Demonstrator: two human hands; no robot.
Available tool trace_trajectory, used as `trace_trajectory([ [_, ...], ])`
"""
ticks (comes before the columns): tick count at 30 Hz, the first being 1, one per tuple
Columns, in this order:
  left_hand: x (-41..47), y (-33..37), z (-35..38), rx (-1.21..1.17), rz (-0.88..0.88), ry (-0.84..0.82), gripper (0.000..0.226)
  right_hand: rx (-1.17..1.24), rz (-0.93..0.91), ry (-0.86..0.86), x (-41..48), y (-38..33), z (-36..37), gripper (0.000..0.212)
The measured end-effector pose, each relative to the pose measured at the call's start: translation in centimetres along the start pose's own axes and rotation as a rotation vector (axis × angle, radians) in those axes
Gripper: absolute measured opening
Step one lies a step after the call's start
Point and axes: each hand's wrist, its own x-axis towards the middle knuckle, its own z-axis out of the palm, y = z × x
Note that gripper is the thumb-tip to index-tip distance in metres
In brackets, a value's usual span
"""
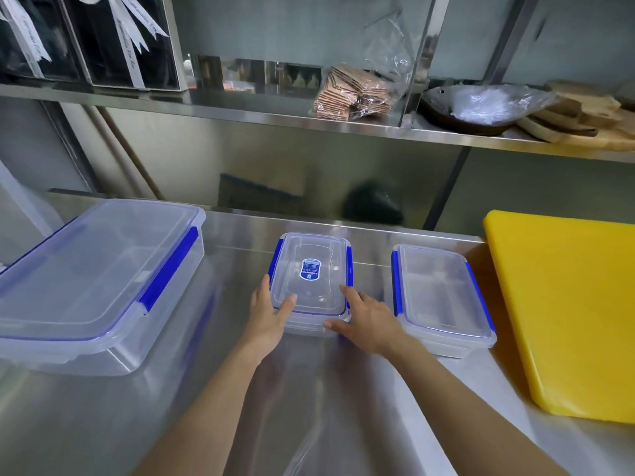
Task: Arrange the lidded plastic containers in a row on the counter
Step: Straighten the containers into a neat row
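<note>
Steel surface (309,407), brushed, reflective. Lrg container (96,280) cut off at left edge. Mid container (311,280): clear plastic, blue clips, label print illegible; centre of surface, left hand (269,319) & right hand (369,322) grip its near corners. Sm container (443,297) to the right, apart. Yellow board (567,310) partly out of frame.

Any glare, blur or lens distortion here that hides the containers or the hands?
Head view: wide-angle bend curves the shelf and stretches the large container; soft reflections streak the steel counter; the middle container, both hands (left hand, right hand) and the right container stay sharp; no harsh glare.
</note>
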Motion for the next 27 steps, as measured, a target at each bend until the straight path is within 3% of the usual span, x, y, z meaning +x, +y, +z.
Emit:
trace_trajectory([
  [7,0.2,0.3,-1.1,0.152,-0.029,0.008,0.071,-0.104,0.012,0.049,0.0,-0.7,-0.6,0.075],
  [11,-0.9,2.7,-5.7,0.154,0.116,0.344,0.062,0.029,-0.061,0.22,-0.1,-3.7,-1.3,0.068],
  [14,-0.7,2.9,-12.9,0.294,0.237,0.629,0.046,0.168,-0.158,0.209,0.0,-7.7,-0.5,0.066],
  [17,-0.2,0.5,-20.6,0.565,0.097,0.766,0.051,0.305,-0.244,0.085,0.4,-12.0,1.6,0.073],
  [20,-0.2,-3.7,-26.6,0.737,-0.133,0.725,0.07,0.43,-0.326,-0.054,0.9,-16.2,4.0,0.081],
  [22,-0.2,-5.6,-28.9,0.681,-0.28,0.608,0.078,0.544,-0.348,-0.13,1.0,-18.7,5.2,0.086],
  [27,-0.3,-6.3,-29.9,0.474,-0.292,0.537,0.091,0.623,-0.31,-0.245,1.2,-22.3,7.1,0.098],
])
